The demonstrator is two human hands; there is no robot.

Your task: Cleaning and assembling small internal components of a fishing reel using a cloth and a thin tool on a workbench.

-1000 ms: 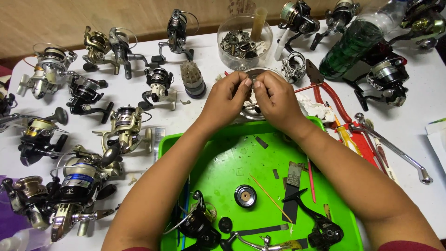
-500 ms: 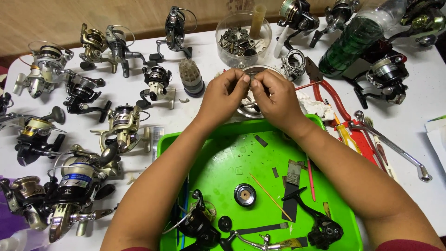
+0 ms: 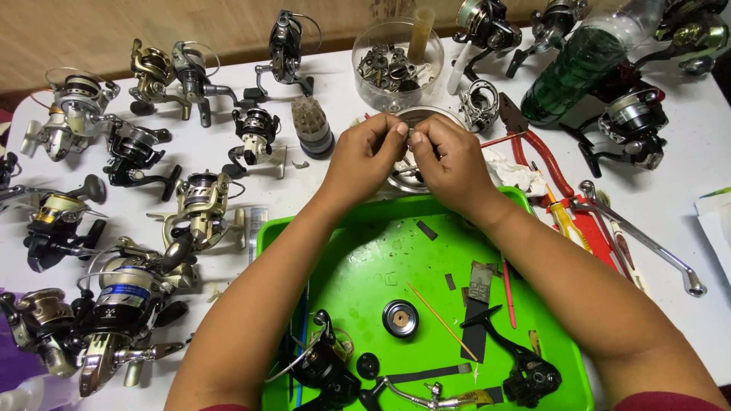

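Reels crowd the table's left. The left hand and right hand meet fingertip to fingertip, pinching a small metal part between them – above a bowl, just beyond the green tray. Pliers lie right.

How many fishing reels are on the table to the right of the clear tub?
4: silver reel beside the tub, dark reel next to it, corner reel at top right, black reel below the green bottle, which may hide more.
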